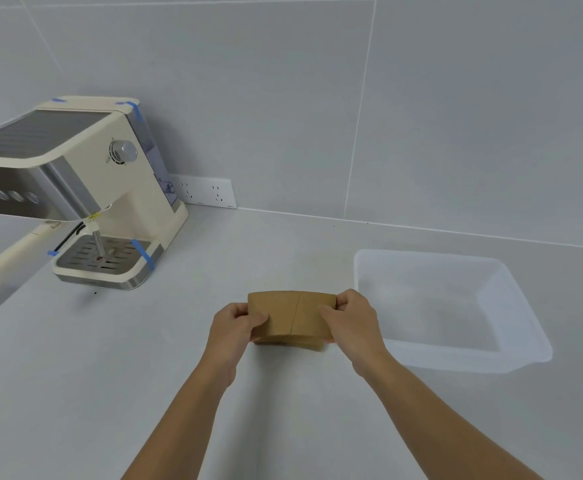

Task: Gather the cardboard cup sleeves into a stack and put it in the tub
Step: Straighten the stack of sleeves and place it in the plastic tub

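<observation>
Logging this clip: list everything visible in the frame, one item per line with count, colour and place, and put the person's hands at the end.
cardboard cup sleeves: one stack, exact count unclear, brown, held at the centre just above the counter
tub: one, translucent white, empty, on the counter right of the stack
espresso machine: one, cream and steel with blue tape strips, at the left by the wall
wall socket: one double plate, white, low on the wall behind the machine
counter: one, pale grey, across the foreground
left hand: one, gripping the stack's left end
right hand: one, gripping the stack's right end
</observation>
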Motion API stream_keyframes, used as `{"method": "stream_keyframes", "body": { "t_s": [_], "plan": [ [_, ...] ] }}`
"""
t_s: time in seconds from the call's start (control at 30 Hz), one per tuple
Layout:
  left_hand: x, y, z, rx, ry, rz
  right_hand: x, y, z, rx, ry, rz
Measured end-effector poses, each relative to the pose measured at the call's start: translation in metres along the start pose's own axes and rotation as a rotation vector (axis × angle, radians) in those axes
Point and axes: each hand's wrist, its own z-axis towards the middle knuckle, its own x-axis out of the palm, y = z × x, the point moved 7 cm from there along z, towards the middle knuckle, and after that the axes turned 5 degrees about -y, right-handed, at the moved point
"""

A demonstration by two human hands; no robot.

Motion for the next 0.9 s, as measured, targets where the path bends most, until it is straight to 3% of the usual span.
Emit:
{"method": "stream_keyframes", "body": {
  "t_s": [0.9],
  "plan": [
    [0.004, 0.025, 0.036, -0.202, 0.094, 0.216, 0.033, -0.02, 0.02, 0.051, 0.0, -0.228]
  ]
}}
